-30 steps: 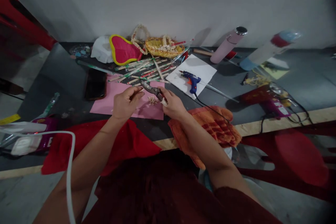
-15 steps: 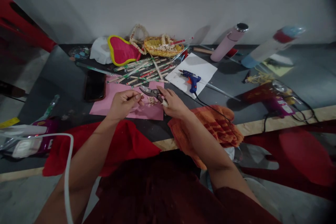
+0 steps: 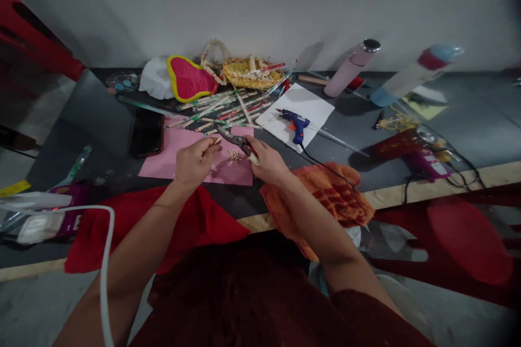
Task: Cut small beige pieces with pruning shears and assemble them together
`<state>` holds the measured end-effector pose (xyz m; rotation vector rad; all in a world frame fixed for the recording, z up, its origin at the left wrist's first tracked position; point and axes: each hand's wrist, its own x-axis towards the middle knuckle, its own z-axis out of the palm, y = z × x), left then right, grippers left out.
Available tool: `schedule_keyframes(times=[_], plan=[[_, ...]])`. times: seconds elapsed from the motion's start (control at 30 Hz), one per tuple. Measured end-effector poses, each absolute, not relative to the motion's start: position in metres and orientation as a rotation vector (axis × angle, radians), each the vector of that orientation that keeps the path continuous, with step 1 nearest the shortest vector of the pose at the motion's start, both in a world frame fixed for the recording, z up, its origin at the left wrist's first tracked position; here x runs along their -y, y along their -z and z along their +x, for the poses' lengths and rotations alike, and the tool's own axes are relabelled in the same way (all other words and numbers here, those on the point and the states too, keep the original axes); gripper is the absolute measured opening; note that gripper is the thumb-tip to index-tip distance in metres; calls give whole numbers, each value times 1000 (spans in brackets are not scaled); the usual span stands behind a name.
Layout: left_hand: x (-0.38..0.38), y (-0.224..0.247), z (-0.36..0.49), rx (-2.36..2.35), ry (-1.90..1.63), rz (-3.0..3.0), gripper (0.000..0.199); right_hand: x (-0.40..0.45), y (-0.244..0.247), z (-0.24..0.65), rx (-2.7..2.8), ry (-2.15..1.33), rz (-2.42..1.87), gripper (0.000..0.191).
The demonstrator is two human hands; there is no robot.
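Note:
My right hand (image 3: 266, 160) is closed around the handles of a pair of pruning shears (image 3: 236, 140), whose blades point left and away from me. In a pinch, my left hand (image 3: 195, 161) holds a short piece of wooden stick (image 3: 218, 140) just below the blade tips. A small heap of cut stick pieces (image 3: 235, 156) lies between the hands on a pink sheet (image 3: 163, 165). Behind the shears several long wooden sticks (image 3: 228, 111) are spread over the dark table.
A blue glue gun (image 3: 299, 124) rests on a white sheet (image 3: 321, 105), its cord trailing right. A phone (image 3: 147, 133) lies at the left. At the back stand a yellow basket (image 3: 244, 78) and a pink bottle (image 3: 352, 68). Towels (image 3: 203, 219) hang over the front edge.
My left hand has turned, its back now more toward me, and the stick piece sits a little lower, by the blade tips. The shears have shifted only slightly.

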<state>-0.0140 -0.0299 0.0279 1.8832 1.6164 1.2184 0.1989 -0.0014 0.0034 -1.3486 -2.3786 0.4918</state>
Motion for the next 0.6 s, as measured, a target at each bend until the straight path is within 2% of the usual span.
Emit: schedule_keyframes(times=[0.17, 0.4, 0.6], plan=[[30, -27, -14, -1477, -1235, 1896, 19, -4, -2, 203, 2411, -492, -1288, 69], [29, -36, -27, -1119, -970, 1481, 25, -7, -8, 210, 2484, -495, -1208, 78], [28, -37, -28, -1051, -954, 1295, 26, -2, -14, 206, 2475, -422, -1230, 65]])
